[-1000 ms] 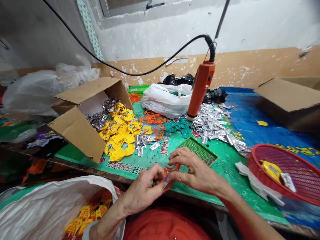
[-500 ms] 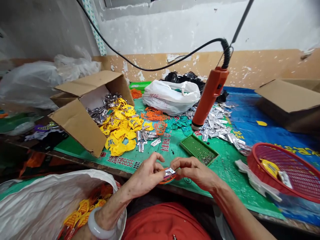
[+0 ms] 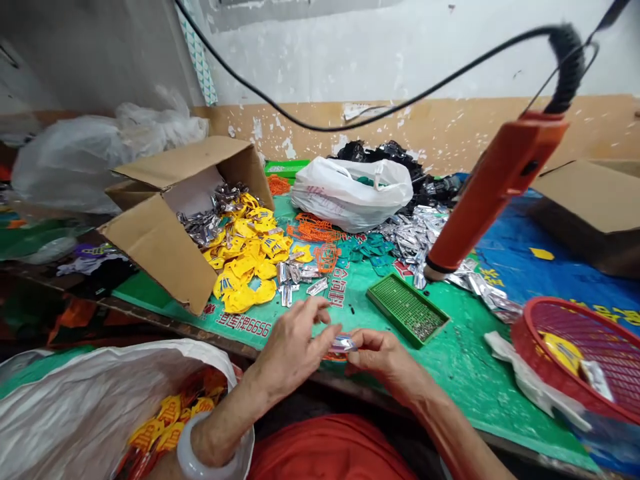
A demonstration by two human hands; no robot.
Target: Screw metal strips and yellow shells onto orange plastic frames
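Just above the table's near edge, a small shiny silver part [image 3: 343, 344] with an orange piece beneath it sits between my two hands. My left hand [image 3: 295, 340] has its thumb against the left end of the part, with its fingers curled above. My right hand [image 3: 383, 360] pinches the right end between thumb and fingers. The fingers hide much of the orange piece. To the right, an orange electric screwdriver [image 3: 495, 193] hangs tilted from a black cable, its tip low over the table. Below it lies a green tray [image 3: 395, 303] of tiny metal pieces, probably screws.
A tipped cardboard box [image 3: 165, 250] spills silver parts and yellow pieces [image 3: 245, 267]. Behind are a white plastic bag [image 3: 350, 190], orange frames [image 3: 315, 227], teal pieces [image 3: 370, 250] and silver parts [image 3: 415, 230]. A red basket [image 3: 530, 320] stands right; a sack [image 3: 115, 393] of yellow-orange pieces sits lower left.
The screwdriver has swung right and appears closer. The silver part has tilted between my hands, and my left fingers have shifted. The whole view has moved slightly.
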